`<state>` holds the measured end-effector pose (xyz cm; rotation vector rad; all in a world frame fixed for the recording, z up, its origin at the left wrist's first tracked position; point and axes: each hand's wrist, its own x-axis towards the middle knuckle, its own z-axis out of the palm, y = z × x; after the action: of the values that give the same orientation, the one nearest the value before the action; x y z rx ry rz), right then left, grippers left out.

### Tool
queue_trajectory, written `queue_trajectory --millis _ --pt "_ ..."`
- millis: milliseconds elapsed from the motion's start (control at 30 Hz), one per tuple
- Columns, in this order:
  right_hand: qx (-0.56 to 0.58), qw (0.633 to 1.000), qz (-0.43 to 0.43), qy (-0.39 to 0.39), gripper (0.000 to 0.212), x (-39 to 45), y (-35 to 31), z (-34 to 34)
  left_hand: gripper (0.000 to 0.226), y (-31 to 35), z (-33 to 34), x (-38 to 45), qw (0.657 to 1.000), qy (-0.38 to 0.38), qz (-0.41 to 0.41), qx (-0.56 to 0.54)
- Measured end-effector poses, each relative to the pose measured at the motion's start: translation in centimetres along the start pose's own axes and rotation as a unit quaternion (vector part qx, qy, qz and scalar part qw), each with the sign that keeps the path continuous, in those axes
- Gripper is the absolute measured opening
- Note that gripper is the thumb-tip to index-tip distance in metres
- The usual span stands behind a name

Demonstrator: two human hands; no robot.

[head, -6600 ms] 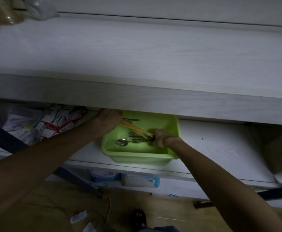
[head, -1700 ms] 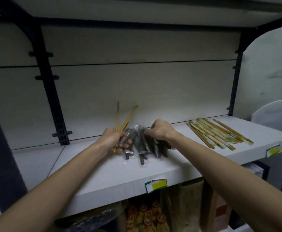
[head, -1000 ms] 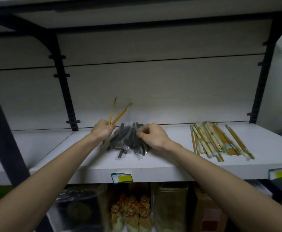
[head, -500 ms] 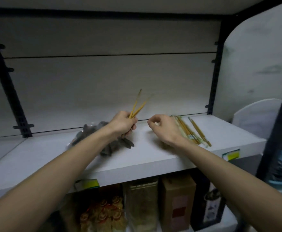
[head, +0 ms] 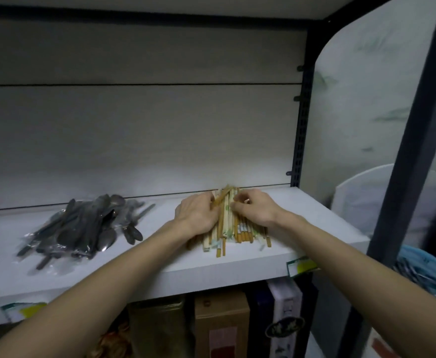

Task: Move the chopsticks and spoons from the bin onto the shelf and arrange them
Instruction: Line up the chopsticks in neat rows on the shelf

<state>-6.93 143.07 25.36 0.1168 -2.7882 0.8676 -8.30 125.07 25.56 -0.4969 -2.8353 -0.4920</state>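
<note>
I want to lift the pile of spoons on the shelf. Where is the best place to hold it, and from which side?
Probably at the handles, coming from the front-left. The spoon pile lies slanted on the shelf: the thin handle ends point toward the front edge, and the bowls fan out at the back. Clear wrap around some looks slippery.

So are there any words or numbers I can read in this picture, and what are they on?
None can be read.
Green and yellow price tag on the white shelf edge: too blurred.
Second tag further left: too blurred.
Paper chopstick wrappers: print too small.
Brown cardboard box and black-and-white box below: labels unreadable.
</note>
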Motion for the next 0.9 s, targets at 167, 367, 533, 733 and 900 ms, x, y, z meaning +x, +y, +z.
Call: queue_trajectory --millis 167,367,533,733,900 --pt "0.096 0.995 -0.018 0.01 0.023 2.1 1.9 0.1 0.04 2.0 -0.2 0.2 0.996 0.051 -0.001 0.076" --pt "0.124 0.992 -0.021 0.027 0.014 3.7 3.0 0.0 0.034 1.1 0.0 1.0 0.996 0.084 -0.037 0.011" --pt "0.138 0.99 -0.006 0.04 0.008 4.5 3.5 0.0 0.02 0.2 0.9 2.0 0.998 0.043 0.025 -0.033" --pt "0.041 0.998 0.031 0.039 0.047 4.3 2.7 -0.1 0.019 -0.3 2.0 2.3 0.996 0.032 0.024 -0.083" --pt "-0.002 0.999 0.039 0.019 0.04 4.3 1.5 0.0 0.017 -0.8 2.4 2.5 0.997 0.027 0.031 -0.068"
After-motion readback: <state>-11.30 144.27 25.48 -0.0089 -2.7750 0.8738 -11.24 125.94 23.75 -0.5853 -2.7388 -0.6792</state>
